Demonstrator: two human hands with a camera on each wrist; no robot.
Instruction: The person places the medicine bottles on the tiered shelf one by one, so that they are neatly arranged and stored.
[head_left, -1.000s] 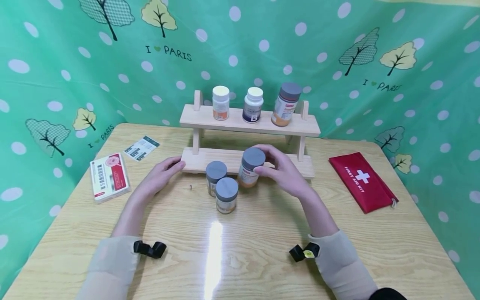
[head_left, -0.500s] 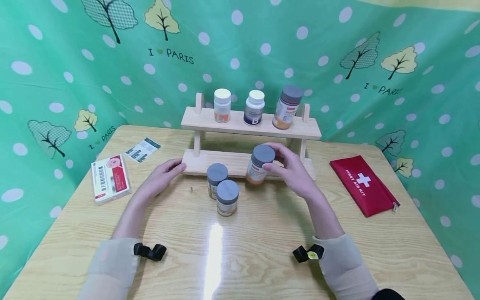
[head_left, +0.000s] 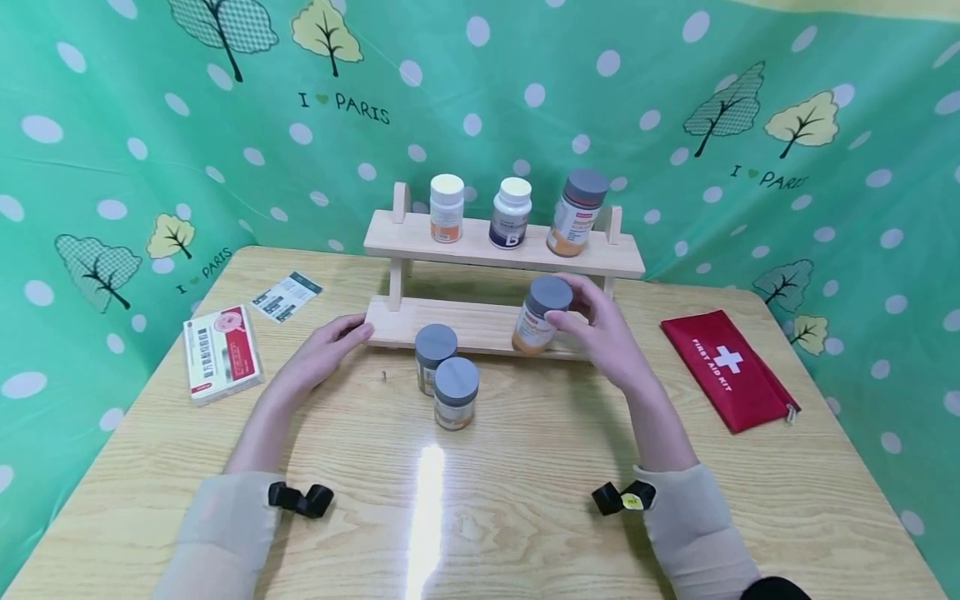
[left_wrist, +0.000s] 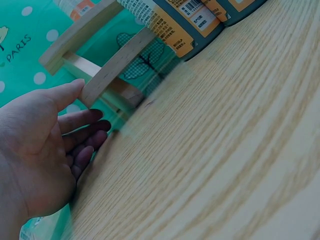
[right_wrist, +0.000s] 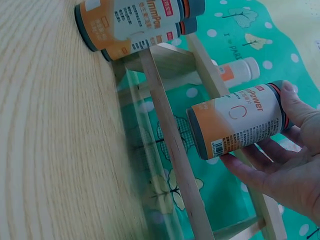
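Note:
A two-tier wooden shelf stand (head_left: pixel 442 317) is at the back of the table. At its lower-left end, my left hand (head_left: pixel 324 354) grips the plank end, the thumb on the edge and the fingers beyond it. My right hand (head_left: pixel 609 337) holds a grey-capped pill bottle (head_left: pixel 534 321) by its cap, over the right part of the lower shelf. A gap shows between bottle base and plank in the right wrist view, where orange-and-white label (right_wrist: pixel 240 117) faces the camera. Two more grey-capped bottles, one behind (head_left: pixel 435 350) and one in front (head_left: pixel 455 396), stand close together before the shelf.
Along the top shelf stand a white bottle (head_left: pixel 447 208), a white-capped bottle with a dark label (head_left: pixel 510 212) and a tall grey-capped bottle (head_left: pixel 577 212). A medicine box (head_left: pixel 221 354) and a card (head_left: pixel 287 297) lie left, a red first aid pouch (head_left: pixel 727 367) right.
My right hand has carried the grey-capped bottle rightward and up, from beside the other two to over the lower shelf's right part. My left hand has stayed at the shelf's end.

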